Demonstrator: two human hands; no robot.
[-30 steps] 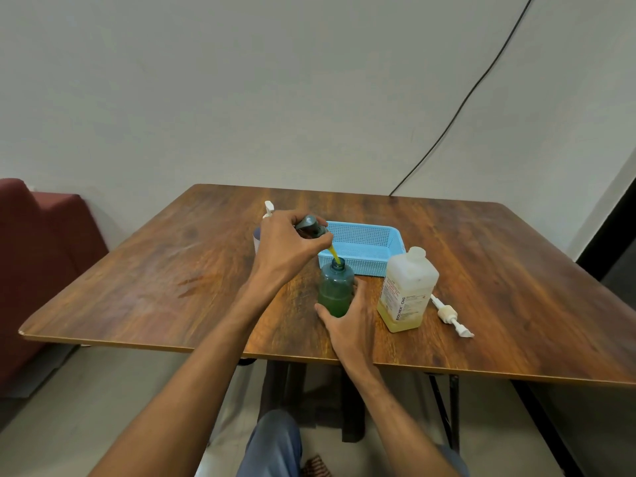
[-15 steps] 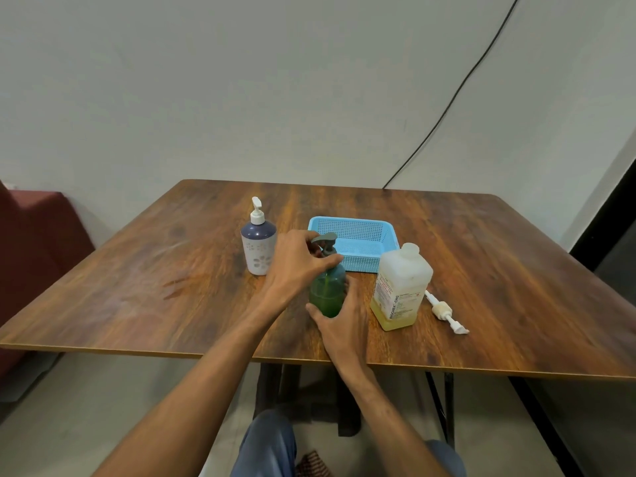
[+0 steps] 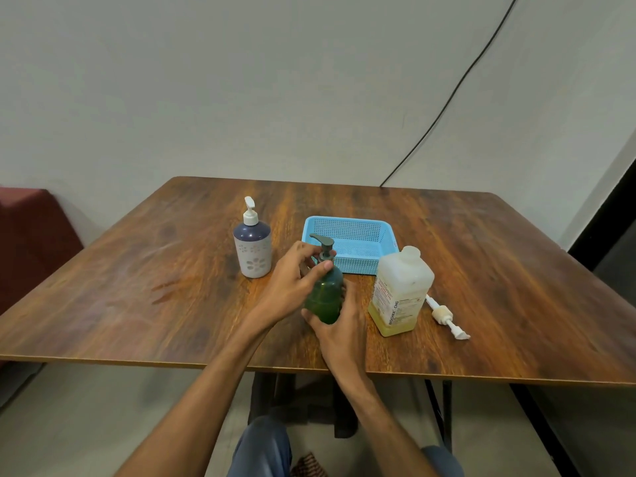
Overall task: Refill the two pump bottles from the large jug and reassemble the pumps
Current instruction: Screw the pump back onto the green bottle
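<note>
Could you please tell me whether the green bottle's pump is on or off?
On. The dark pump stands upright in the neck of the green bottle; whether it is screwed tight, cannot tell.

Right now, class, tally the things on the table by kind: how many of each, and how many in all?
Pump bottles: 2, the green bottle and the navy-and-white bottle
Jug: 1
Loose pump: 1
Basket: 1
Total: 5

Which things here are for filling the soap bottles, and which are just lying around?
For the job: green bottle, grey pump, blue-and-white bottle, big jug, loose white pump.
Just lying about: blue basket, black cable, red seat.
</note>
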